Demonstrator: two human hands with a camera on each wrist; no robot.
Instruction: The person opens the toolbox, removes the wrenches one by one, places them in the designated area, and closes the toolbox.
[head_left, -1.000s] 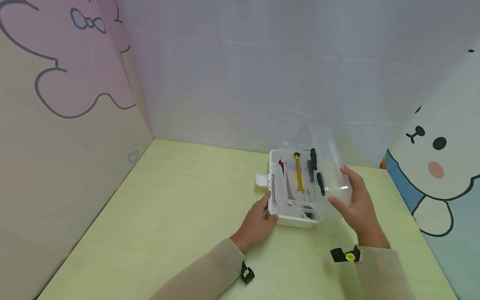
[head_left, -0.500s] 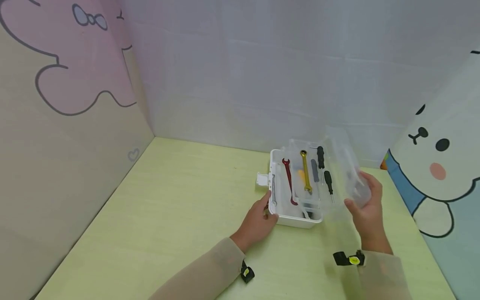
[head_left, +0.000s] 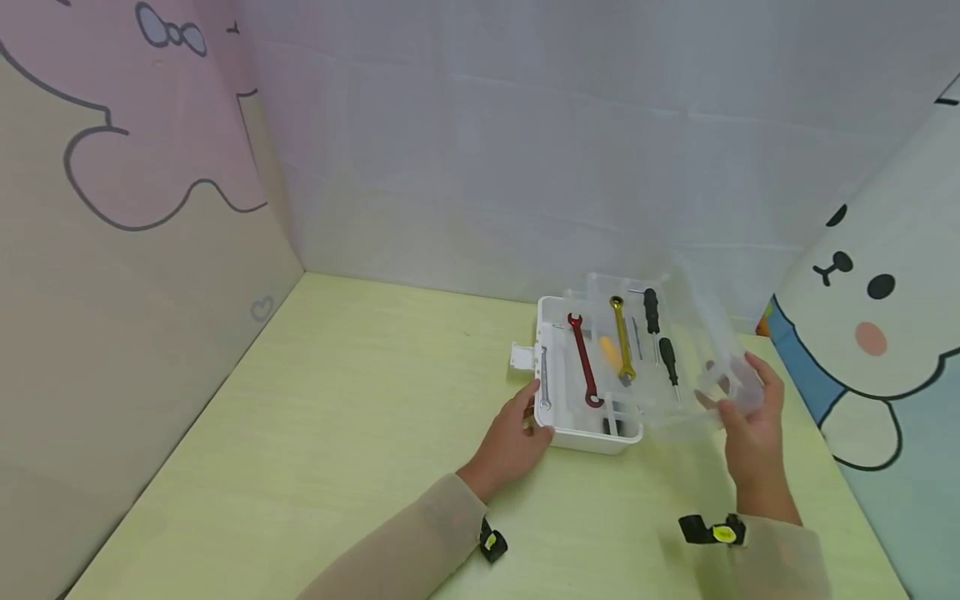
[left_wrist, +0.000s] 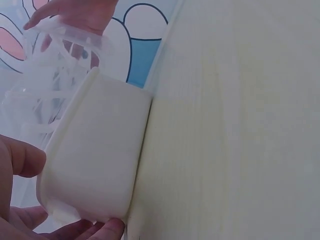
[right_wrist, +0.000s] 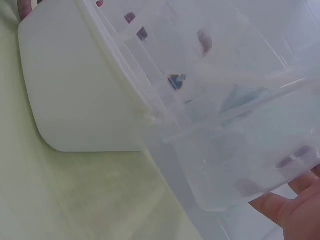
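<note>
A white toolbox (head_left: 588, 442) stands with its clear lid (head_left: 712, 325) swung up to the right. My left hand (head_left: 510, 442) grips the box's near left corner, thumb on the rim and fingers under the side in the left wrist view. With my right hand (head_left: 757, 442) I hold the lid's edge between thumb and fingers. A clear tray (head_left: 600, 279) has shifted right above the box; it carries a gold wrench (head_left: 622, 337) and two black-handled screwdrivers (head_left: 667, 358). A red wrench (head_left: 583, 362) and a silver wrench (head_left: 544, 379) lie in the box.
The box stands on a pale yellow-green table (head_left: 360, 417), towards its back right. A white latch flap (head_left: 522, 357) sticks out from the box's left side. A white cloth wall (head_left: 480, 167) rises behind; printed panels flank the table.
My right hand has moved right, swinging the lid farther away from the box. The tray with its tools slid right too, uncovering the red wrench. My left hand stayed on the box.
</note>
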